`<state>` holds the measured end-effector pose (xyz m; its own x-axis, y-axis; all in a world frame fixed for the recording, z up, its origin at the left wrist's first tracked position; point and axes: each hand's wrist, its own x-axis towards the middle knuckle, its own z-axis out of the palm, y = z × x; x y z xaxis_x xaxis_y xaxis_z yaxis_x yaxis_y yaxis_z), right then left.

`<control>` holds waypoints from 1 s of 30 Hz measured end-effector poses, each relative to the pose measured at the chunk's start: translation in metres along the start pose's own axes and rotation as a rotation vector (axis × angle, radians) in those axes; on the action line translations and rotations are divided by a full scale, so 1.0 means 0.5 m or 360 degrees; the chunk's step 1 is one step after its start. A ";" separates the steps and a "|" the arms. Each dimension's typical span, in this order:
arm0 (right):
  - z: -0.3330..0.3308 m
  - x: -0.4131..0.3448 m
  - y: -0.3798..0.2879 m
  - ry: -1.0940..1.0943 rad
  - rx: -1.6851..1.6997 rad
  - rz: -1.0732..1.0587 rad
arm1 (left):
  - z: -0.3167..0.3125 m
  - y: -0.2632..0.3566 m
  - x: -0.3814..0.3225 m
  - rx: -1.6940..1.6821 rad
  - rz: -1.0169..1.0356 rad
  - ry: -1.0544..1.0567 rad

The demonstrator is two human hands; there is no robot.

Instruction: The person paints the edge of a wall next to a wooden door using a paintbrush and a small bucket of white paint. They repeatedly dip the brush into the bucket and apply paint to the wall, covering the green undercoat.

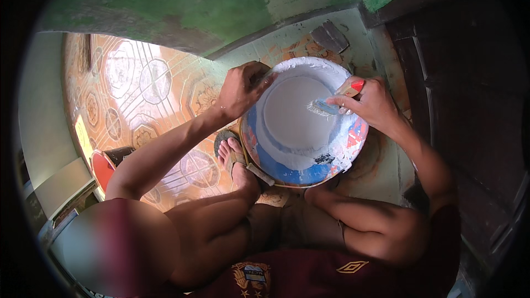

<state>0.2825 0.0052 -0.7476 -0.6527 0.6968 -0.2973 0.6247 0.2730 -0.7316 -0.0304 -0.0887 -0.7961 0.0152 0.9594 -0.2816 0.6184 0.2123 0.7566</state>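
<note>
A paint-smeared bucket (308, 176) stands between the person's feet, with white paint (296, 111) inside and a wire handle with a grip (260, 174) lowered at its near left side. My right hand (364, 101) is closed around a paintbrush (324, 106), whose handle end is red. The brush's whitened bristles point left over the paint, inside the right part of the rim. At the bucket's upper left rim is my left hand (247, 87), fingers curled and the thumb at the edge; how firmly it grips the rim is partly hidden.
A green painted wall (198, 4) rises beyond the bucket. Dark wooden door panels (468, 103) stand at the right. A flat dark piece (330, 36) lies on the floor near the wall. Patterned floor tiles (165, 103) spread leftward, with a red container (102, 169) at the left.
</note>
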 end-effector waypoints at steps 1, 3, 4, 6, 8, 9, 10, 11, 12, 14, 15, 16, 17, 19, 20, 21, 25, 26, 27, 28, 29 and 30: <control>0.002 -0.006 -0.002 0.0049 0.0048 -0.0117 | -0.003 0.003 -0.004 -0.0053 -0.0031 -0.0015; 0.005 -0.016 -0.005 0.0147 0.0144 -0.0350 | -0.009 0.010 -0.016 -0.0157 -0.0092 -0.0047; 0.009 -0.019 -0.003 0.0186 0.0044 -0.0494 | -0.013 0.015 -0.021 -0.0166 -0.0100 -0.0061; 0.026 -0.023 0.012 0.0264 -0.0161 -0.0785 | -0.020 0.024 -0.030 -0.0182 -0.0116 -0.0089; 0.054 -0.021 0.027 0.0140 -0.0185 -0.0763 | -0.014 0.021 -0.037 -0.0230 -0.0035 -0.0017; 0.071 -0.018 0.036 0.0078 -0.0195 -0.0756 | -0.011 0.021 -0.041 -0.0251 0.0002 0.0021; 0.090 -0.013 0.045 0.0064 -0.0221 -0.0799 | -0.012 0.023 -0.041 -0.0266 -0.0021 0.0012; 0.110 -0.008 0.052 0.0051 -0.0247 -0.0843 | -0.012 0.027 -0.042 -0.0281 -0.0044 0.0003; 0.127 -0.003 0.055 0.0038 -0.0270 -0.0890 | -0.013 0.032 -0.045 -0.0292 -0.0070 -0.0004; 0.146 0.011 0.055 -0.0059 -0.0497 -0.0955 | -0.019 0.048 -0.051 -0.0292 -0.0123 -0.0060; 0.155 0.018 0.055 -0.0108 -0.0612 -0.0988 | -0.020 0.053 -0.053 -0.0292 -0.0150 -0.0086; 0.166 0.025 0.054 -0.0111 -0.0636 -0.1028 | -0.019 0.052 -0.053 -0.0279 -0.0134 -0.0079; 0.177 0.032 0.053 -0.0113 -0.0660 -0.1067 | -0.015 0.049 -0.052 -0.0265 -0.0117 -0.0073; 0.184 0.041 0.048 -0.0162 -0.0523 -0.1120 | -0.014 0.047 -0.052 -0.0266 -0.0120 -0.0065; 0.183 0.042 0.042 -0.0202 -0.0362 -0.1128 | -0.015 0.049 -0.051 -0.0276 -0.0134 -0.0067; 0.181 0.040 0.036 -0.0247 -0.0200 -0.1132 | -0.015 0.050 -0.051 -0.0290 -0.0151 -0.0070; 0.141 0.016 0.033 -0.0061 0.0000 -0.1045 | -0.015 0.046 -0.048 -0.0250 -0.0140 -0.0067; 0.136 0.015 0.048 -0.0062 -0.0028 -0.1013 | -0.017 0.050 -0.048 -0.0233 -0.0137 -0.0063; 0.136 0.017 0.058 -0.0052 -0.0053 -0.0976 | -0.018 0.053 -0.046 -0.0207 -0.0129 -0.0068; 0.141 0.020 0.062 -0.0061 -0.0136 -0.0973 | -0.017 0.052 -0.045 -0.0206 -0.0117 -0.0059; 0.147 0.024 0.063 -0.0070 -0.0218 -0.0969 | -0.015 0.049 -0.045 -0.0205 -0.0105 -0.0050; 0.155 0.028 0.065 -0.0075 -0.0299 -0.0964 | -0.013 0.047 -0.045 -0.0201 -0.0092 -0.0043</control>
<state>0.2604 -0.0277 -0.8230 -0.9294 0.3537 0.1058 0.2005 0.7241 -0.6599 -0.0212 -0.1039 -0.7681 0.0044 0.9399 -0.3415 0.5153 0.2905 0.8063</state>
